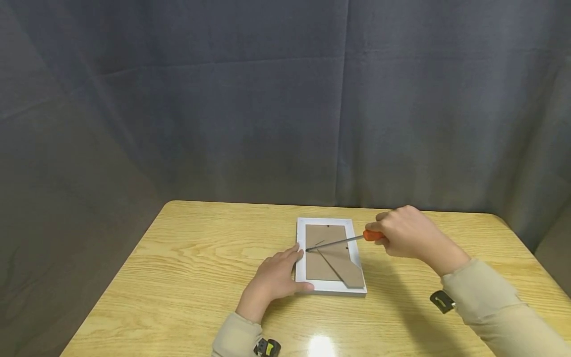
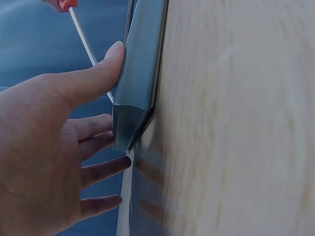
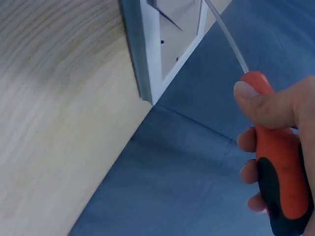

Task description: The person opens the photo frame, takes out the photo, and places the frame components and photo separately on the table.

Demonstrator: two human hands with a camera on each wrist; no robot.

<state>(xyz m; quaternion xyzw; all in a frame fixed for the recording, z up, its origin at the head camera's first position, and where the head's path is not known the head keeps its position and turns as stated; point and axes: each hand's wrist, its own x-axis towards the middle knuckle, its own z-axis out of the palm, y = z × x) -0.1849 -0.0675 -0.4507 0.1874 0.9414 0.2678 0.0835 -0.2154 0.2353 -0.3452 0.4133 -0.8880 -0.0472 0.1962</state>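
Note:
A white picture frame (image 1: 324, 221) lies face down on the wooden table, its brown backing board (image 1: 318, 270) and angled stand leg (image 1: 352, 275) showing. My right hand (image 1: 403, 232) grips the orange and black handle of a screwdriver (image 3: 280, 162). The long metal shaft (image 1: 339, 242) slants across the backing, and its tip meets the frame's left inner edge. My left hand (image 1: 275, 274) steadies the lower left of the frame, fingers extended along the left side and thumb against the bottom edge. In the left wrist view the thumb (image 2: 106, 69) touches the frame's side (image 2: 140, 59).
Small dark tabs (image 1: 347, 248) sit along the inner rim of the frame. The wooden table (image 1: 200, 263) reaches back to a dark grey curtain (image 1: 250, 124). Light glares off the table near its front.

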